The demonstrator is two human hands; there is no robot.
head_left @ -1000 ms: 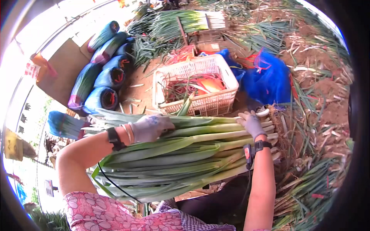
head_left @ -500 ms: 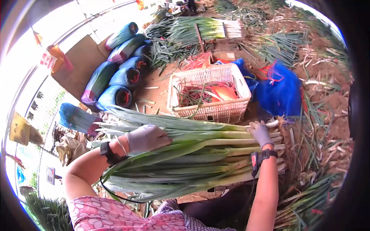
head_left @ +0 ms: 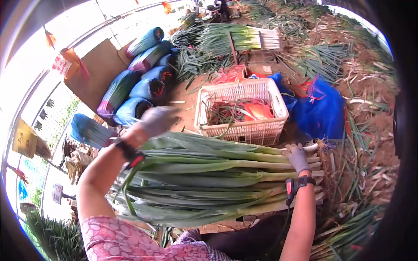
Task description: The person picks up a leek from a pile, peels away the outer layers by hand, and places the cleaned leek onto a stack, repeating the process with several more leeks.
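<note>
In the head view, the big spring onions (head_left: 217, 166) lie in a wide layer between the two gloved hands and nearer to the body, leaves toward the left fingers and white stalks under the right fingers. The right hand (head_left: 297, 157) touches the stalks close to their roots (head_left: 324, 153); its fingers are bent over them, but I cannot tell if they grip any. The left hand (head_left: 157, 120) is at the far edge of the leaves and blurred, so I cannot tell if its fingers are open or closed.

For handling this layer well, I would judge that the right fingers should press only lightly, keeping the root ends in line, while the left fingers smooth the leaves along their length, without bending them.

Just beyond the right fingers, a little to their left, stands the white crate (head_left: 244, 132) with tangled strips inside; it limits the space on the far side. Farther beyond these fingers is a blue mesh bag (head_left: 320, 108). Wrapped bundles (head_left: 116, 92) are behind the left fingers, and one more bundle (head_left: 89, 129) lies to their left. The strapped device (head_left: 291, 191), nearer to the body than the right fingers, could catch on the stalks.
</note>
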